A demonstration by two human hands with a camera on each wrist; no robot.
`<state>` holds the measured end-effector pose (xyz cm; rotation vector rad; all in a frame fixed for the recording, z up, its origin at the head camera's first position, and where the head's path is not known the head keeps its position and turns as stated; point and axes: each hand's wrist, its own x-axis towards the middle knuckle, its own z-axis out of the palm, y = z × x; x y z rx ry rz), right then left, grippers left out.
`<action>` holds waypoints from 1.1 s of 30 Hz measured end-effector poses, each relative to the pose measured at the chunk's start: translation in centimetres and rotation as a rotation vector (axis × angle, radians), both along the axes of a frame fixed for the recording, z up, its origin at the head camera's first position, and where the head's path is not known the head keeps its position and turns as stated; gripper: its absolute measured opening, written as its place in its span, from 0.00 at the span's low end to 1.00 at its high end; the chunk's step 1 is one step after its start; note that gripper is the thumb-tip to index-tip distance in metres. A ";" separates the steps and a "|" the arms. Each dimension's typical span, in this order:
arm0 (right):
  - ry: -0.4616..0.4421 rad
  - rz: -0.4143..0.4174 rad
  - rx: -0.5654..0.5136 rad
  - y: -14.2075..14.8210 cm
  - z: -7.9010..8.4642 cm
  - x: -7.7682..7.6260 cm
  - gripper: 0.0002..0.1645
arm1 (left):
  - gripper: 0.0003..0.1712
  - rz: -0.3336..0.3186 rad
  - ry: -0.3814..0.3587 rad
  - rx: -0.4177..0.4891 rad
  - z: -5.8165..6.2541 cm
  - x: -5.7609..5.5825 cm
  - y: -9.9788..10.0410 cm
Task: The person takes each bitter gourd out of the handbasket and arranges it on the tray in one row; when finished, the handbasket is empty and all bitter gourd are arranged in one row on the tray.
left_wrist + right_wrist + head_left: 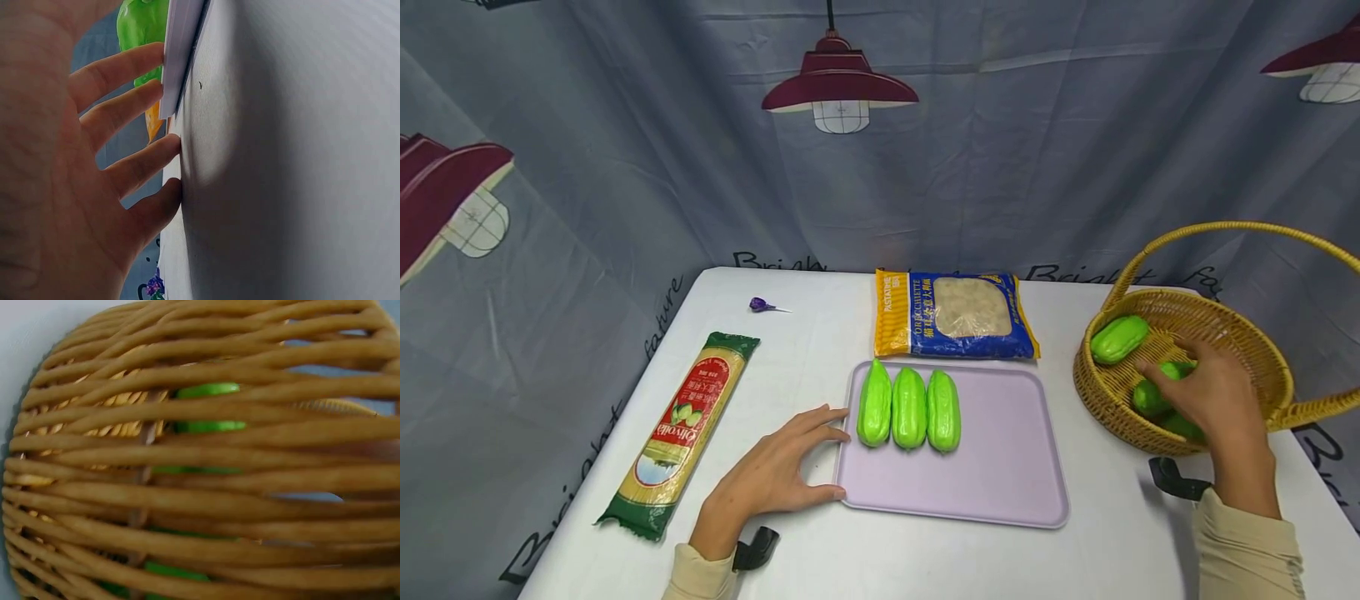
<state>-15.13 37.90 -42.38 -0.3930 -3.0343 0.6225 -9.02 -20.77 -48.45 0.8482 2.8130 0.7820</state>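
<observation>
My left hand [778,471] rests at the left edge of a lilac tray [1000,467], fingers spread and fingertips at its rim. On the tray's left half, three shiny, plump green cucumbers [909,408] lie side by side. My right hand [1217,392] reaches into a wicker basket [1101,408], thumb and fingers parted above a green cucumber [1150,398]. Another cucumber [1120,339] lies against the basket's left wall, and one is partly hidden under the hand. The right wrist view shows mostly the basket's weave [187,494], with green behind it.
Behind the tray lies a blue and yellow orecchiette bag [973,317]. A long pasta packet [681,433] with green ends lies at the left. A small purple object with a thin tip [760,305] is near the back edge. The basket's tall handle [1247,226] arches above it.
</observation>
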 end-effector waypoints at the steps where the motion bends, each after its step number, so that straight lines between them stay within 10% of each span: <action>1: -0.015 -0.008 0.000 0.1 -0.1 0.0 0.62 | 0.37 0.001 -0.003 -0.002 0.0 0.0 0.0; 33: -0.043 0.125 -0.020 0.3 -0.3 -0.5 0.52 | 0.36 0.005 -0.007 -0.002 0.0 0.1 0.0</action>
